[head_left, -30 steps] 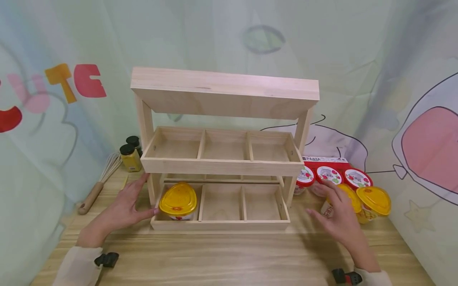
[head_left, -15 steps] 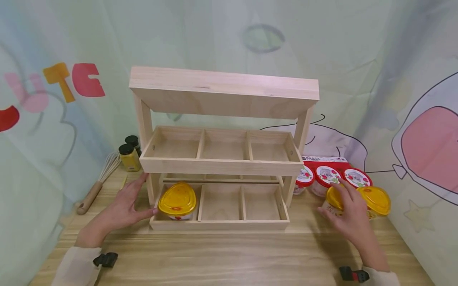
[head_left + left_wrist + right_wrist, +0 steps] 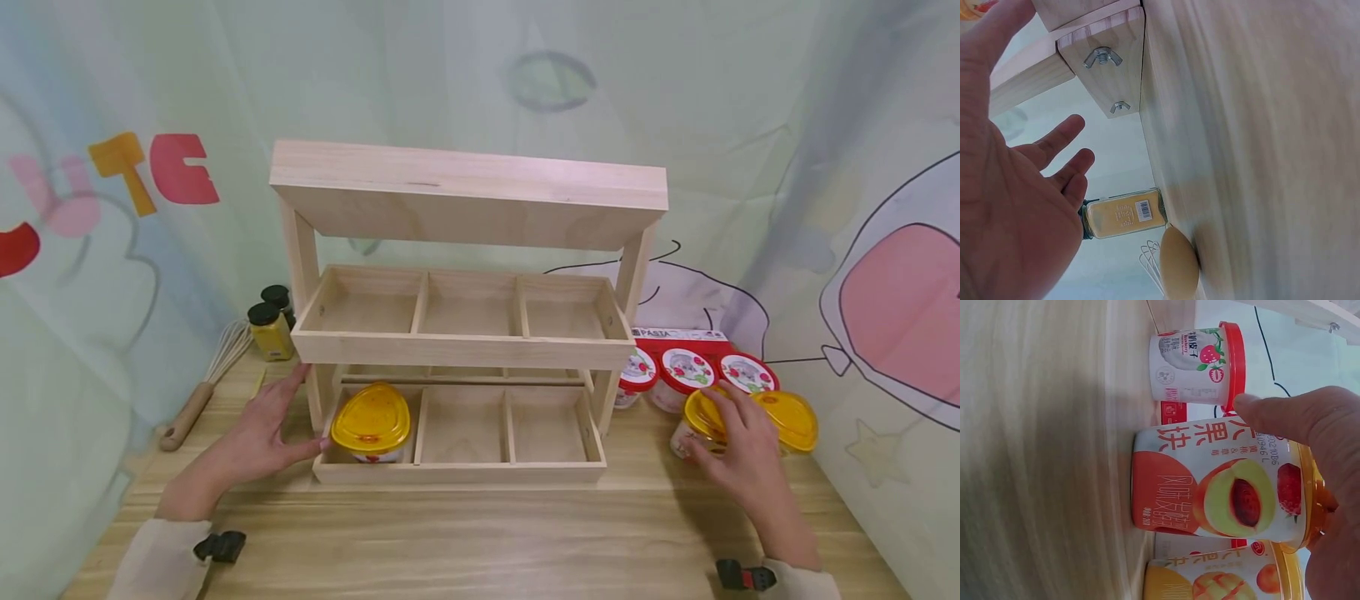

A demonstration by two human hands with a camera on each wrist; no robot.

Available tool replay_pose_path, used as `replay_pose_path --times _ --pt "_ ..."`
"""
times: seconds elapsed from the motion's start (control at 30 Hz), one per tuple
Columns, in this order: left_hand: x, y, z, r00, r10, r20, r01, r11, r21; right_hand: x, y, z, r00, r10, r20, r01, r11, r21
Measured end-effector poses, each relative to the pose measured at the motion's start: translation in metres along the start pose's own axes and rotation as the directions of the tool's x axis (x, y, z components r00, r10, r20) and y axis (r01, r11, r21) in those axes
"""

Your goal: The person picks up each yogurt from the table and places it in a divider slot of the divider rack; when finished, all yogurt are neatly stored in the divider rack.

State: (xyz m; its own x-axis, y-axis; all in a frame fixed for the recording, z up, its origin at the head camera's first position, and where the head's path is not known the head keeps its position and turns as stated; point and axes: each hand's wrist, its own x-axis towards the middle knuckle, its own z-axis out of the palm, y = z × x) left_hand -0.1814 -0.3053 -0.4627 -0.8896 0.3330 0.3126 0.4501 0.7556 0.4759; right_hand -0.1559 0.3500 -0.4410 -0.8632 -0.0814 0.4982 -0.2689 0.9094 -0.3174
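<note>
My left hand is spread at the left end of the wooden rack, thumb tip at the lower tray's left edge and a fingertip by the post. That tray's left compartment holds a yellow-lidded cup. At the right, my right hand grips another yellow-lidded cup around its lid. In the right wrist view, this peach-printed cup stands upright on the table, my thumb along one side and fingers partly hidden behind the lid.
Behind my right hand are red-lidded cups and a yellow-lidded cup beside it. To the left lie a whisk and two black-capped jars. The upper tray has three bare compartments.
My right hand has moved right from beside the yellow-lidded cups onto the nearer one and closed around its lid. My left hand has stayed at the rack.
</note>
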Motion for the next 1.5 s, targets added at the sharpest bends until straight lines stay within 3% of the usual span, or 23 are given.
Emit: replay_pose_path --times 0.27,0.6,0.8,1.5 --pt "0.000 -0.001 -0.001 1.000 -0.022 0.020 0.022 1.000 0.003 -0.001 0.004 0.006 0.997 -0.045 -0.070 0.046 0.999 0.007" --pt "0.000 -0.001 0.000 1.000 0.002 0.002 -0.002 1.000 0.012 -0.004 0.004 0.008 0.992 -0.080 -0.095 0.083 0.996 0.025" --pt "-0.001 0.000 -0.002 0.999 -0.027 0.023 0.027 1.000 0.002 -0.006 0.002 0.007 0.989 -0.095 -0.109 0.100 0.994 0.041" --pt "-0.001 0.000 -0.001 1.000 -0.016 0.014 0.016 1.000 -0.019 -0.007 -0.041 -0.008 0.983 -0.138 -0.121 0.150 0.983 0.101"
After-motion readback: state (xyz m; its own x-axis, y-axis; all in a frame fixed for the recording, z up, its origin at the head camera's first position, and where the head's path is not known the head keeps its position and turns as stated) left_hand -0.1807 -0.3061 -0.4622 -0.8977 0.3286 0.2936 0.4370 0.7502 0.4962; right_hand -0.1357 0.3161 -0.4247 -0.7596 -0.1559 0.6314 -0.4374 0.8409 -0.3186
